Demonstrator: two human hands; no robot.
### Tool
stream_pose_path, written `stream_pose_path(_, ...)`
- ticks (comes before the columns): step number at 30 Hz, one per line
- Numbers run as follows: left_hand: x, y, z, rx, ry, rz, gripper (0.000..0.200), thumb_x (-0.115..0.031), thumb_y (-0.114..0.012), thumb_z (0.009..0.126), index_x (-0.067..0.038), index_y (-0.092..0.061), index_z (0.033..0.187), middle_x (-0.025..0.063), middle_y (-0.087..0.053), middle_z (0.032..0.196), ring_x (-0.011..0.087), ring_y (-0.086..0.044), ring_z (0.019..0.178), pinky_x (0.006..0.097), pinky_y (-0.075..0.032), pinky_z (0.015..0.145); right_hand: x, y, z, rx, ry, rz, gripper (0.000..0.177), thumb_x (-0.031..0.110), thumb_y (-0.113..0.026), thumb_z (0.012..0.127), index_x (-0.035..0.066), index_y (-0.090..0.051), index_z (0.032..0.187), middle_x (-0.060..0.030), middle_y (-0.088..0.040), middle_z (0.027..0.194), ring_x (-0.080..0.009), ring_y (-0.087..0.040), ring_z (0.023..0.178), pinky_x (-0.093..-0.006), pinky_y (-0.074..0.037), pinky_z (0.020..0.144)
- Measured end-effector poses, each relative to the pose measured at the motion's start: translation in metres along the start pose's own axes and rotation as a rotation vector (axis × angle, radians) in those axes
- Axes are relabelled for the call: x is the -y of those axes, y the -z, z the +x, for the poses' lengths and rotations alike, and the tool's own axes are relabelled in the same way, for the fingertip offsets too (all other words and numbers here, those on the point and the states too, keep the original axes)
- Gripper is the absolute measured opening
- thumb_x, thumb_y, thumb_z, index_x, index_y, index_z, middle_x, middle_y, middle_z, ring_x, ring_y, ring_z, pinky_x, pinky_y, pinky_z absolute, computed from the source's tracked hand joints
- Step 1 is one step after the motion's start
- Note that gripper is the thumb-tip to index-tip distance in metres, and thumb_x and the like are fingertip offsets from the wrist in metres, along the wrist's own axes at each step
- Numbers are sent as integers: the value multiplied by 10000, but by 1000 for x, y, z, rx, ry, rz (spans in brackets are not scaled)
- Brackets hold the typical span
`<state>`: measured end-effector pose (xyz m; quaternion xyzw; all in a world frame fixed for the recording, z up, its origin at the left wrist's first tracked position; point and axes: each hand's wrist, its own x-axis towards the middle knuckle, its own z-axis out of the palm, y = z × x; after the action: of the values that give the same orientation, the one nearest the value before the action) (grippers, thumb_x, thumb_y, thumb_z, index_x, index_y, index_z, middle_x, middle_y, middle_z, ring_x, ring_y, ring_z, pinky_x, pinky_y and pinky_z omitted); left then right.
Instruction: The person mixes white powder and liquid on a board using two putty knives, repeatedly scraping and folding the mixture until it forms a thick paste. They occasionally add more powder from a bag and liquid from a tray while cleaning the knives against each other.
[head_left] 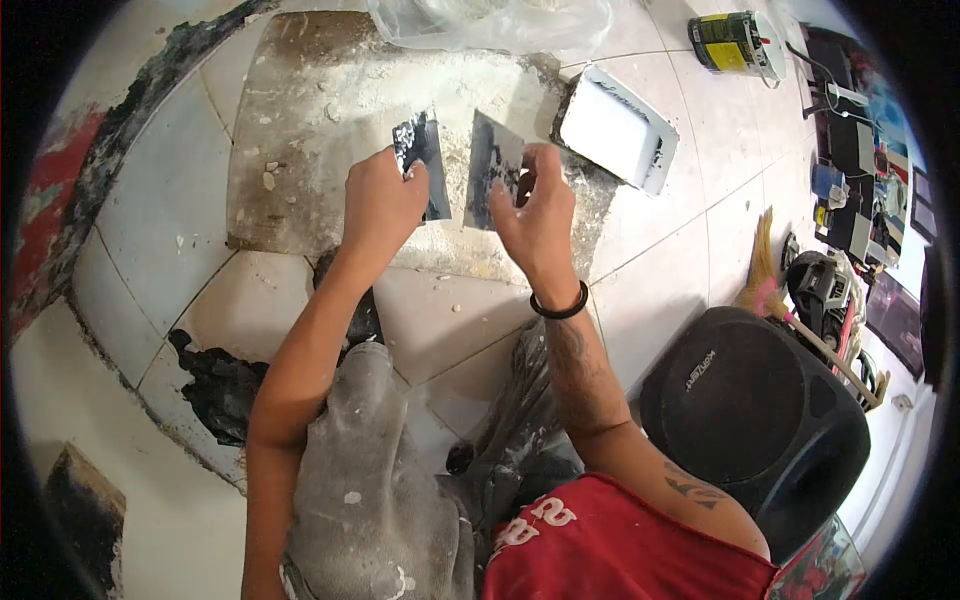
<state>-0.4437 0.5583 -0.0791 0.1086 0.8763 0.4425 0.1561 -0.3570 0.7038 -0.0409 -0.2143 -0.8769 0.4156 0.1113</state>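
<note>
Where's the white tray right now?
Head view, upper right: the white tray lies at the right edge of the powdery board, just beyond the right hand.

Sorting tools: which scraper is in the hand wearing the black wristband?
The scraper in the right hand, nearer the white tray; the other scraper sits in the bare-wristed left hand.

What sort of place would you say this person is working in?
Probably a room under repair or repainting: a tiled floor, a board covered in white powder, a white tray and a can. The left hand grips one scraper, the right hand a second scraper.
</note>
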Motion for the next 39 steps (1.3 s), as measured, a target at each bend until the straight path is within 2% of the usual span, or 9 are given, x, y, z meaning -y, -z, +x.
stream_pose_path(4, -10, 14, -14, 114, 49, 15, 199, -128, -611, 814, 60, -591, 751, 252, -604, 670, 445, -609, 677, 492, -482, 646, -15, -7, 18, -35, -57, 29, 372, 53, -682, 746, -6, -467, 1043, -127, -575, 803, -156, -530, 624, -304, -454, 572)
stream_pose_path(8, -12, 5, -18, 122, -84, 83, 189, -124, -617, 802, 61, -605, 766, 264, -624, 737, 442, -623, 732, 495, -486, 685, -2, -28, 21, 22, -10, 125, 334, 8, -635, 734, -11, -471, 1025, -182, -553, 675, -295, -578, 567, -380, -460, 547)
stream_pose_path(16, 15, 23, -1, 33, 73, 41, 204, -162, -631, 833, 42, -639, 813, 261, -628, 747, 435, -634, 735, 469, -488, 673, -32, 10, -4, -3, -61, 116, 347, 19, -665, 749, 14, -462, 1031, -124, -583, 781, -195, -569, 644, -335, -466, 593)
stream_pose_path(22, 72, 32, -27, 41, 458, -559, 169, -192, -687, 882, -26, -673, 906, -42, -622, 776, 83, -532, 636, 292, -439, 545, -151, 46, -47, 107, -600, 504, 337, 96, -706, 830, -53, -513, 1062, -148, -634, 969, -150, -626, 717, -285, -483, 528)
stream_pose_path(25, 94, 12, -64, 135, 641, -876, 100, -146, -666, 895, -85, -623, 829, -28, -600, 751, 82, -546, 603, 277, -433, 511, -173, 69, -56, 288, -586, 236, 441, 140, -684, 872, -62, -465, 1196, -207, -617, 1023, -225, -669, 807, -327, -566, 616)
stream_pose_path(28, 97, 1, -110, 235, 883, -1118, 146, -118, -636, 913, -111, -558, 789, -46, -544, 661, 67, -514, 532, 263, -409, 472, -192, 92, -37, -241, -850, 700, 520, 211, -654, 907, -33, -370, 1268, -179, -601, 1013, -262, -664, 831, -356, -578, 635)
stream_pose_path(29, 115, -6, -120, 351, 855, -1121, 142, -117, -635, 912, -109, -559, 793, -43, -540, 653, 68, -508, 529, 264, -403, 470, -208, 103, -30, -187, -849, 1066, 582, 332, -610, 942, -2, -294, 1299, -142, -581, 957, -264, -638, 796, -400, -582, 677)
stream_pose_path(35, 137, -15, -130, 807, 736, -894, 157, -128, -656, 902, -99, -571, 773, -47, -512, 640, 73, -462, 528, 262, -388, 500, -226, 85, 31, -404, -853, 1124, 483, 443, -553, 955, 24, -456, 1176, -113, -560, 916, -242, -583, 729, -444, -584, 752)
stream_pose_path(39, 126, -15, -128, 840, 682, -849, 129, -137, -653, 905, -95, -596, 796, -68, -533, 688, 44, -461, 586, 244, -373, 530, -220, 72, 40, -532, -869, 1001, 256, 195, -542, 944, -31, -501, 1058, -145, -567, 942, -285, -607, 800, -473, -576, 782)
